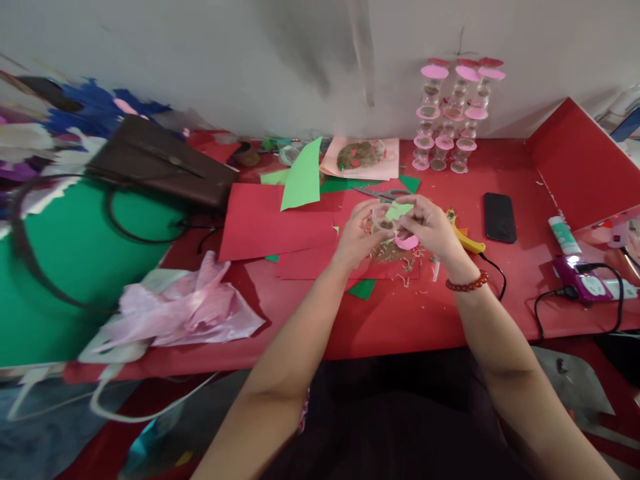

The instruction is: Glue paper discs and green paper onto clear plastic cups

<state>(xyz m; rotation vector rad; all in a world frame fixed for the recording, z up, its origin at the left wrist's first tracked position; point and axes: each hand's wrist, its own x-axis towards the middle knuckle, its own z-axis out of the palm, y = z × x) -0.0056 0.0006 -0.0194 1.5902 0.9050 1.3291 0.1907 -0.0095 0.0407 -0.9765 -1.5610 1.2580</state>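
Note:
Above the red table, my left hand (361,232) is closed around a small clear plastic cup (383,217), its open end toward me. Something brownish shows inside the cup. Between the fingers of my right hand (425,223) is a small piece of light green paper (400,211), close to the cup's rim. Below the hands lie a pink paper piece (407,243) and thin paper shreds (407,261) on red sheets (280,223). Grey scissors (383,195) rest just behind my hands. A yellow glue gun (469,241) lies right of my right hand.
Stacked clear cups with pink discs (444,127) stand at the back. To the right are a phone (500,217), a glue stick (565,235) and a purple power socket (583,280) with cables. A brown handbag (160,160) and pink plastic bag (190,303) lie left.

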